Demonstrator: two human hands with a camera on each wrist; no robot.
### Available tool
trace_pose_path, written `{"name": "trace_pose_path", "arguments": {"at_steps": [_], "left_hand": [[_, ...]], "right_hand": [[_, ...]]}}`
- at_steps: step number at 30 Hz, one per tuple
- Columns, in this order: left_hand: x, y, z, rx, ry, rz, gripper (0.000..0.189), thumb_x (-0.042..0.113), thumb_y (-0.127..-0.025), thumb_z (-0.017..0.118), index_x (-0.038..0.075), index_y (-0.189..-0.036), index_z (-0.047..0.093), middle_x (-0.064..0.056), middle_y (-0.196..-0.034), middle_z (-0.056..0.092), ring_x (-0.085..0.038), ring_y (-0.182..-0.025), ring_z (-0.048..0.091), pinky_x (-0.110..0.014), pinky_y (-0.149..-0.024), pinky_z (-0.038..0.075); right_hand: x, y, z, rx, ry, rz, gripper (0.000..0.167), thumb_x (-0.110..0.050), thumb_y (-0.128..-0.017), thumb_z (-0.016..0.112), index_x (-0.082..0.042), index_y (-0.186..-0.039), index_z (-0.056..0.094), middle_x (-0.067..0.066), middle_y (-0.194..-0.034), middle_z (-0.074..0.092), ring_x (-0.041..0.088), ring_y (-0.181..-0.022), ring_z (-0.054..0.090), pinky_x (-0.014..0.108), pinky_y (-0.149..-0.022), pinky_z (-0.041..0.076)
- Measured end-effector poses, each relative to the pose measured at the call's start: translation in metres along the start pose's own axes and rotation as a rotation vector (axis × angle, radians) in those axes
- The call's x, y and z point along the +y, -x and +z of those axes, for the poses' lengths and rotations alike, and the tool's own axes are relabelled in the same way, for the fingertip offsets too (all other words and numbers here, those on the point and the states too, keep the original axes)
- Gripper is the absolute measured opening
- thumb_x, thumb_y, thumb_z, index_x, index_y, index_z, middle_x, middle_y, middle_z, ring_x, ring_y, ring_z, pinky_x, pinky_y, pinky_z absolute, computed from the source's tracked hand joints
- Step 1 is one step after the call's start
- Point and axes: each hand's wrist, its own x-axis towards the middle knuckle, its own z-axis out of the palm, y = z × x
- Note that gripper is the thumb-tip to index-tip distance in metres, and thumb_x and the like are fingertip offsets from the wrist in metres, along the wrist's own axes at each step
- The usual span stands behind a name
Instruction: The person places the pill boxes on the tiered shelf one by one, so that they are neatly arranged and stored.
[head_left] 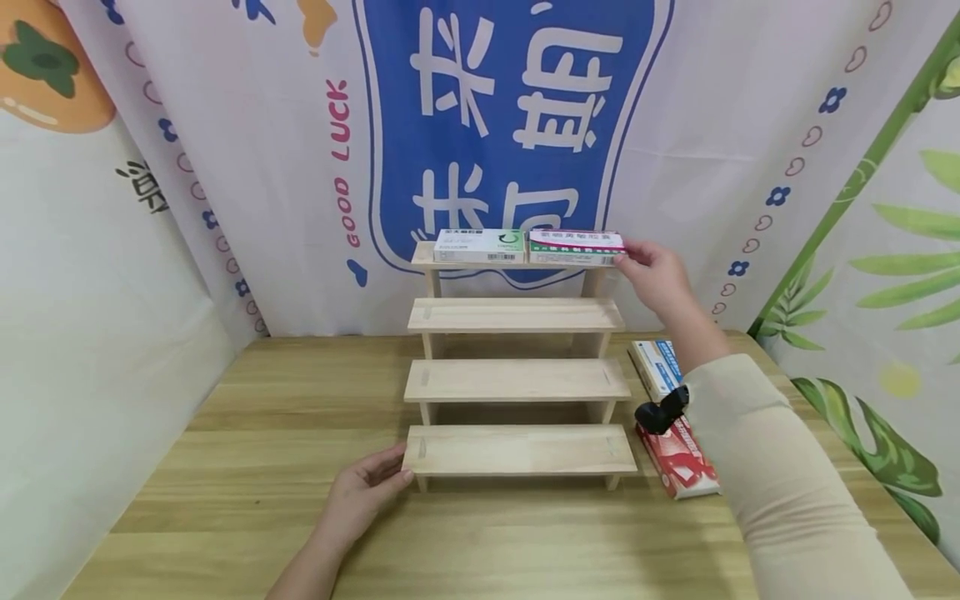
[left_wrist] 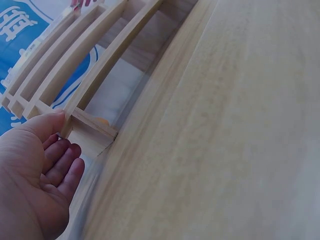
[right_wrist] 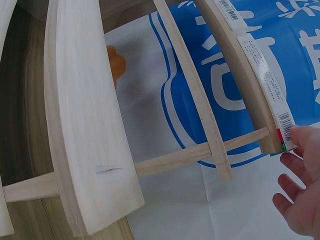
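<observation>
A pale wooden tiered shelf (head_left: pixel 517 381) stands on the table, with two medicine boxes lying side by side on its top step. My right hand (head_left: pixel 654 271) pinches the right end of the white, green and pink medicine box (head_left: pixel 576 246). In the right wrist view, the thumb of that hand (right_wrist: pixel 305 185) is at the box's barcode end, with the other fingers curled below. Left of it lies a white and green medicine box (head_left: pixel 478 245). My left hand (head_left: pixel 365 492) grips the left end of the lowest step, thumb at its edge (left_wrist: pixel 70 112).
Right of the shelf, a blue and white box (head_left: pixel 657 367) and a red box (head_left: pixel 684 462) lie on the wooden table (head_left: pixel 300 400), partly behind my right sleeve (head_left: pixel 780 467). A black wrist device (head_left: pixel 663 411) overlaps them. A printed cloth (head_left: pixel 300 167) hangs behind the shelf.
</observation>
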Motion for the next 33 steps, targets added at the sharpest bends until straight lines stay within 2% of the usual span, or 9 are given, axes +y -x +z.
{"name": "trace_pose_path", "arguments": {"at_steps": [9, 17, 24, 28, 32, 33], "left_hand": [[-0.001, 0.000, 0.003, -0.014, 0.006, 0.005, 0.046, 0.015, -0.085, 0.075, 0.002, -0.127, 0.062, -0.015, -0.133, 0.063, -0.031, -0.120, 0.062, -0.027, -0.094, 0.056], [0.001, 0.003, 0.004, -0.015, 0.021, 0.034, 0.044, 0.011, -0.086, 0.074, -0.001, -0.126, 0.062, -0.017, -0.131, 0.063, -0.031, -0.119, 0.063, -0.026, -0.094, 0.057], [0.001, 0.002, 0.004, -0.011, 0.022, 0.016, 0.046, 0.013, -0.086, 0.075, -0.001, -0.127, 0.061, -0.017, -0.133, 0.062, -0.031, -0.120, 0.062, -0.026, -0.094, 0.056], [0.001, 0.001, 0.003, -0.004, 0.018, -0.003, 0.046, 0.014, -0.085, 0.075, 0.001, -0.127, 0.062, -0.015, -0.133, 0.062, -0.031, -0.120, 0.062, -0.025, -0.094, 0.056], [0.001, 0.001, 0.001, -0.003, 0.005, 0.023, 0.046, 0.012, -0.085, 0.075, -0.001, -0.127, 0.061, -0.017, -0.133, 0.062, -0.031, -0.119, 0.063, -0.024, -0.094, 0.056], [0.001, 0.001, 0.001, -0.002, 0.005, 0.021, 0.046, 0.012, -0.085, 0.075, -0.001, -0.127, 0.061, -0.017, -0.133, 0.062, -0.027, -0.117, 0.064, -0.023, -0.093, 0.056]], "right_hand": [[0.000, -0.004, 0.006, -0.004, -0.014, -0.022, 0.050, -0.029, -0.102, 0.052, -0.011, -0.147, 0.042, 0.014, -0.149, 0.048, 0.029, -0.136, 0.048, 0.043, -0.114, 0.042], [-0.001, -0.002, 0.009, -0.006, -0.013, -0.021, 0.051, -0.031, -0.101, 0.052, -0.012, -0.148, 0.042, 0.013, -0.150, 0.047, 0.028, -0.138, 0.045, 0.042, -0.114, 0.042], [0.003, 0.009, -0.001, 0.010, -0.011, -0.024, 0.063, -0.040, -0.098, 0.057, -0.011, -0.150, 0.037, 0.015, -0.154, 0.041, 0.031, -0.141, 0.040, 0.046, -0.117, 0.039], [0.009, 0.016, -0.010, 0.010, -0.013, -0.023, 0.064, -0.041, -0.098, 0.057, -0.012, -0.150, 0.036, 0.016, -0.155, 0.038, 0.032, -0.141, 0.038, 0.048, -0.117, 0.037], [0.018, 0.024, -0.020, 0.004, -0.001, -0.031, 0.067, -0.047, -0.097, 0.056, -0.013, -0.151, 0.035, 0.016, -0.155, 0.037, 0.033, -0.142, 0.037, 0.050, -0.117, 0.037], [0.021, 0.027, -0.023, 0.002, 0.004, -0.032, 0.069, -0.050, -0.096, 0.056, -0.014, -0.151, 0.035, 0.016, -0.155, 0.037, 0.033, -0.142, 0.037, 0.051, -0.117, 0.036]]}}
